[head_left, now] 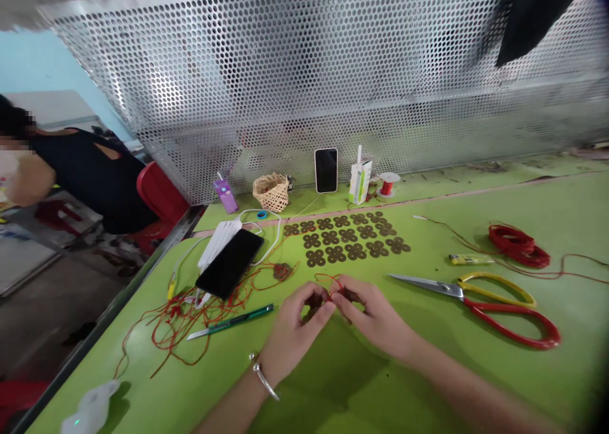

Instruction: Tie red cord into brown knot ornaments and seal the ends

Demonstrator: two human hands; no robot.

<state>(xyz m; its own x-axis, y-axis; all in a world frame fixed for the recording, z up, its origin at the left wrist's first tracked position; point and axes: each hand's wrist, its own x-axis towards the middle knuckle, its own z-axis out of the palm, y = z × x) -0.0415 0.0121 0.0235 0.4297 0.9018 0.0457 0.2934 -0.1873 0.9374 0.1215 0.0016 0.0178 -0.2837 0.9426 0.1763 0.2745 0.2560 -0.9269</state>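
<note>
My left hand (304,313), with a silver bangle on the wrist, pinches a thin red cord (328,276). My right hand (364,307) grips the same cord, fingertips against those of the left. A small loop of it shows above the fingers; the rest is hidden by them. Just beyond, several groups of dark round coins (347,235) lie in rows on the green table. Near my left hand are a green craft knife (240,318), a tangle of red cords (183,335) and a small coin bundle (282,271). Scissors (457,289) with red and yellow handles lie to my right.
A black phone (231,264) rests on a white power strip at left. At the back stand a basket (271,191), an upright phone (326,170), two drink cartons and a red thread spool (387,184). A lighter (471,259) and coiled cord (518,245) lie right. Another person (90,174) sits at left.
</note>
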